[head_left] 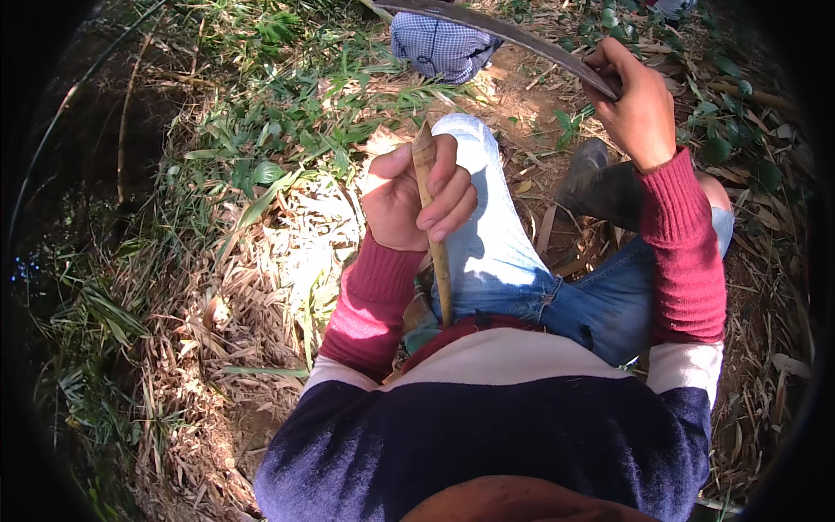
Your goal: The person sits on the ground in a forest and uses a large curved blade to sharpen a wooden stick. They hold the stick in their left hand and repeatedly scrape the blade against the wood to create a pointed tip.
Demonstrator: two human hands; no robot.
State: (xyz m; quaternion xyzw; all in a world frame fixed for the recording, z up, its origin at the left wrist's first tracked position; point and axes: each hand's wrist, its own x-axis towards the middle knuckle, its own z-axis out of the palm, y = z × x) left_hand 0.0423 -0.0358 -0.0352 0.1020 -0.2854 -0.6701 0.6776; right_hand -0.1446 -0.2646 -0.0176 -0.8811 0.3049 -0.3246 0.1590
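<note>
My left hand is closed around a pale wooden stick with a sharpened tip pointing up and away. The stick's lower end reaches down to my waist, beside my thigh. Raised at the upper right, my right hand grips one end of a long dark machete. Its blade slants up to the left and runs to the top edge of the view. Blade and stick are apart. My fingers hide most of the machete's grip.
Past my knee lies a blue-and-white checked cloth bundle, partly behind the blade. My jeans-clad leg stretches forward; a dark boot rests at the right. Dry leaves and green plants cover the ground at the left.
</note>
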